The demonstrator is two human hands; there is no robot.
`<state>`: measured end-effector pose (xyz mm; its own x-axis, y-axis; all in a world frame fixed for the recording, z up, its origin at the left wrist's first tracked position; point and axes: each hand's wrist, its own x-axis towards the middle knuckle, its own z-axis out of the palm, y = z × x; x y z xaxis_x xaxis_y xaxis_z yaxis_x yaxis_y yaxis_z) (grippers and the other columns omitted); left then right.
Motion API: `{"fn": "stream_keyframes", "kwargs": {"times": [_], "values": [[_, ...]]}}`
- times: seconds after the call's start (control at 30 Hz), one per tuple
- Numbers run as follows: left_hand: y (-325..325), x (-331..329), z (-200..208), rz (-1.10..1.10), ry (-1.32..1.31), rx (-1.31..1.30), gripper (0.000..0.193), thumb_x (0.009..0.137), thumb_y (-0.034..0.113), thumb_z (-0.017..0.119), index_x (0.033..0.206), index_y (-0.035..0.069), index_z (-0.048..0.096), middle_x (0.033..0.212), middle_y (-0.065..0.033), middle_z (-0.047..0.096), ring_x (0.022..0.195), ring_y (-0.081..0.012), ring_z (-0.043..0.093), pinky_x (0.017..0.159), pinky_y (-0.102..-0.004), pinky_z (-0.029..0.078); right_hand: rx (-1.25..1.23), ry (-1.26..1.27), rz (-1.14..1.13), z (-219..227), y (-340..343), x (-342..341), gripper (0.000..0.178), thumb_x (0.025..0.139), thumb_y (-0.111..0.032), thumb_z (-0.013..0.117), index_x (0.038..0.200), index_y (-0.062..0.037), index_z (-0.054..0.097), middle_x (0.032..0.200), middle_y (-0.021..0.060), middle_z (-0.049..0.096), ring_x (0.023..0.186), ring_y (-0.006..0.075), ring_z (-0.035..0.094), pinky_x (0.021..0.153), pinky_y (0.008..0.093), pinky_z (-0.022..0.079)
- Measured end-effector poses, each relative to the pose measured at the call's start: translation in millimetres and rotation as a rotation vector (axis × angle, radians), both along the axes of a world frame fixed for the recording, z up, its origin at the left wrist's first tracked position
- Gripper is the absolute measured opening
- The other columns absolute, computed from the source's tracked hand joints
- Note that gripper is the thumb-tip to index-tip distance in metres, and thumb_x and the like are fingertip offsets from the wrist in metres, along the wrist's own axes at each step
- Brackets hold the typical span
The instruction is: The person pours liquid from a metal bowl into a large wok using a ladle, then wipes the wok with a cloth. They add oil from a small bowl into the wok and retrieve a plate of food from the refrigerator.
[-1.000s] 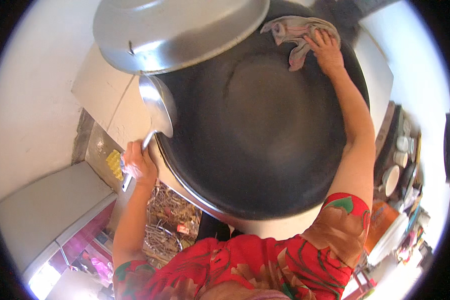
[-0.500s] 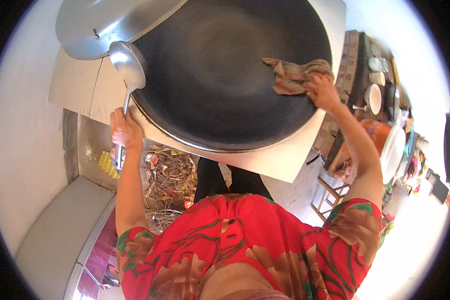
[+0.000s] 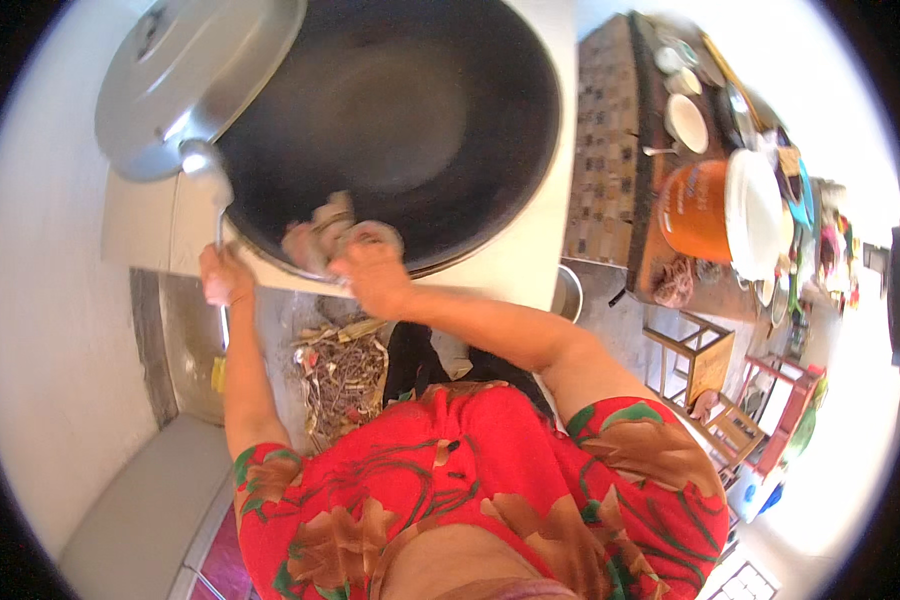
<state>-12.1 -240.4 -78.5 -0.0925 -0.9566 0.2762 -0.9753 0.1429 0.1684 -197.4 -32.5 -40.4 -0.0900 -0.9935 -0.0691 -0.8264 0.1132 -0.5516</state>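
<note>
A large dark wok [image 3: 470,130] is set into a pale stove top [image 3: 530,278]. My right hand [image 3: 375,280] is closed on a brownish cloth [image 3: 320,235], pressed at the wok's near rim; both are smeared by motion. On the left, my left hand [image 3: 227,276] is wrapped round the handle of a metal ladle [image 3: 208,178]. The ladle's bowl points up and away from me, close to a big metal lid [image 3: 205,80] that leans over the wok's far left edge.
To the right, a tiled counter [image 3: 610,130] holds a white bowl [image 3: 686,122] and an orange bucket [image 3: 695,208] with a white lid. Wooden stools [image 3: 705,355] stand below it. Dry twigs and husks [image 3: 342,385] lie on the floor beside my legs. A wall rises at left.
My right hand has swept the cloth from the wok's right side to its near left rim. My left hand still grips the ladle. The view has turned somewhat to the right.
</note>
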Motion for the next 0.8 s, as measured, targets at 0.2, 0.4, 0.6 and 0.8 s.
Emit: {"fn": "stream_keyframes", "kwargs": {"times": [0.2,0.4,0.6,0.8], "values": [[23.8,7.8,12.8,-0.044,-0.009,-0.041,0.025,0.088,0.036,0.052,0.1,0.015,0.058,0.094,-0.0074,0.063,0.079,-0.0312,0.061,0.061,-0.0453,0.046,-0.028,-0.626,0.248,27.7,91.4,-55.6,0.026,0.081,-0.016,0.055,0.106,-0.0093,0.054,0.103,0.0111,0.055,0.103,0.0285,0.052,0.087,0.0416,0.039],[125.8,-66.3,77.4,-0.249,0.116,0.009,0.02,0.088,0.029,0.053,0.092,0.01,0.058,0.084,-0.0115,0.062,0.073,-0.032,0.059,0.06,-0.0415,0.045,-0.236,-1.54,-0.549,65.3,303.1,-130.6,0.034,0.084,-0.017,0.058,0.116,-0.0048,0.051,0.103,0.0058,0.059,0.096,0.0144,0.054,0.084,0.0296,0.045],[244.7,-154.6,125.7,-0.658,0.327,0.174,0.008,0.083,0.014,0.057,0.089,0.008,0.059,0.077,-0.0109,0.059,0.07,-0.0293,0.057,0.063,-0.0359,0.044,-0.817,-1.28,-1.315,96.5,476.2,-176.2,0.034,0.084,-0.013,0.051,0.116,-0.0039,0.047,0.11,0.009,0.056,0.099,0.019,0.055,0.085,0.0325,0.046],[349.4,-240.2,132.2,-1.076,0.402,0.305,0.01,0.073,0.007,0.062,0.082,0.007,0.058,0.073,-0.0095,0.057,0.068,-0.0285,0.056,0.059,-0.0354,0.044,-0.956,-0.842,-1.528,52.8,501.8,-275.5,0.055,0.089,-0.026,0.051,0.137,-0.0068,0.03,0.131,0.0107,0.043,0.12,0.0224,0.042,0.1,0.0347,0.034]]}}
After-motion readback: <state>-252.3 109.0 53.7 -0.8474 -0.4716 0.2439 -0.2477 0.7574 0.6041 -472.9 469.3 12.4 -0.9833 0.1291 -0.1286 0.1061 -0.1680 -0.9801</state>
